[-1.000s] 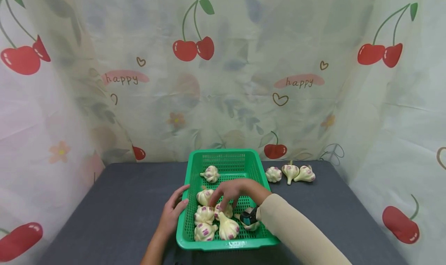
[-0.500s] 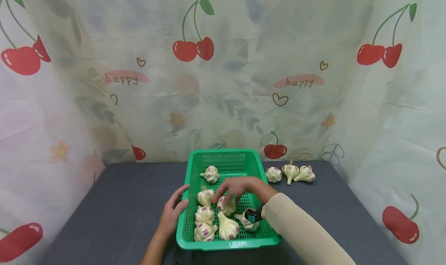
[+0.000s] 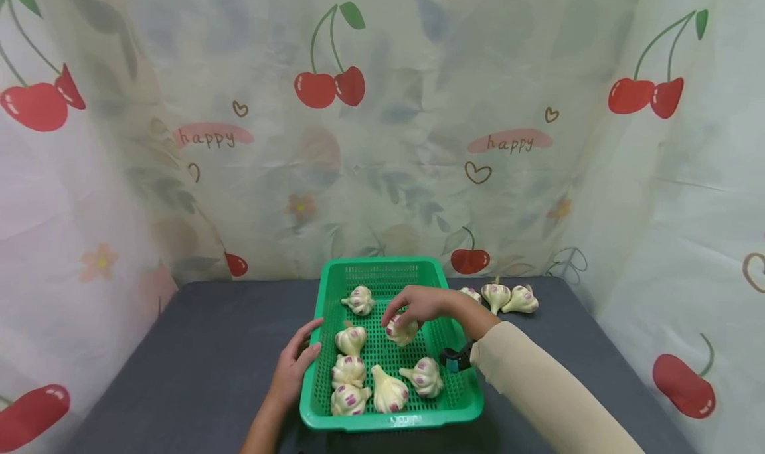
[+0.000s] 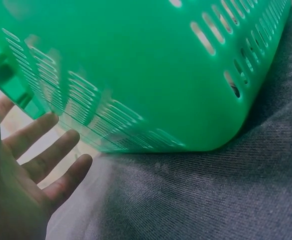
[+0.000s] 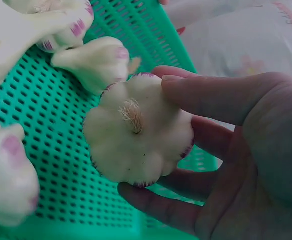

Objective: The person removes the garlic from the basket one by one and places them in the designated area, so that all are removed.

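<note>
One garlic bulb (image 5: 135, 140) clamped in my right fingers (image 5: 161, 204), left fingers (image 4: 68, 180) spread beside basket (image 3: 391, 422); best set down gently.

From the head, looks forward and down over the bench (image 3: 227, 368) to the patterned curtain (image 3: 394, 39), far enough back for the green basket (image 3: 391, 421), left hand (image 3: 297, 357) and right hand (image 3: 421, 302). From the left wrist, faces the basket's outer wall closely, sharing the left hand with the head view. From the right wrist, angles down into the basket, close on the garlic bulb (image 5: 135, 135), likewise seen from the head.
</note>
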Available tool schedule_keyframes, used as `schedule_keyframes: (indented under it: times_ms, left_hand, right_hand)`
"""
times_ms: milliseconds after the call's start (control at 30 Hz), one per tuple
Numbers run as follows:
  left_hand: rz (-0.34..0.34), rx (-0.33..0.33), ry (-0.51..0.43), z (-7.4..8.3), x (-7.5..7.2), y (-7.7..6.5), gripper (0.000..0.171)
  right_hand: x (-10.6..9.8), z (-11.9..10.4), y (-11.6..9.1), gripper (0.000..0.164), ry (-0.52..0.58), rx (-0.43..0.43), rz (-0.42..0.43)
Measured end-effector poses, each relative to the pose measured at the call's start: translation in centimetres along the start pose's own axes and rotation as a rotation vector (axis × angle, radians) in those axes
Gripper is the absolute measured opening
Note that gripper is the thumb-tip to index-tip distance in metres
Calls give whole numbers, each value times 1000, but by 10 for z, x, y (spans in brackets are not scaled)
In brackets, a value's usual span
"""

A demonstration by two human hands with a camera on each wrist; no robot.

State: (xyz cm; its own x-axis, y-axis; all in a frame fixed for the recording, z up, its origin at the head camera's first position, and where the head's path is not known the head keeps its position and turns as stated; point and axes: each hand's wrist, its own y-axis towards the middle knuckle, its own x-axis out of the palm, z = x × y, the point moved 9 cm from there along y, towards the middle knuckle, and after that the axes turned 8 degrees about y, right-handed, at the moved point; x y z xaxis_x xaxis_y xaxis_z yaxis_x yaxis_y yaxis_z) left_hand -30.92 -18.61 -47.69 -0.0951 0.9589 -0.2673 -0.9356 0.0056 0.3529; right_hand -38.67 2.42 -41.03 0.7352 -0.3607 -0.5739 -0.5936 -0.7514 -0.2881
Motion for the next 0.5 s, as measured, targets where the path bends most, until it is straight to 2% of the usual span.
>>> schedule_keyframes:
  times_ms: [200,333,500]
  left_hand:
    - [11,-23,1,-2,0,0,41]
    - [6,-43,-3,-4,1,1,43]
    - [0,-36,-11,-3,1,2,42]
  right_hand:
    - [-27,-14,-21,25,-49,-30,33]
    - [-42,-18,-35,26,-60,-26,49]
    - [-58,-18,-51,28,-79,-3,81]
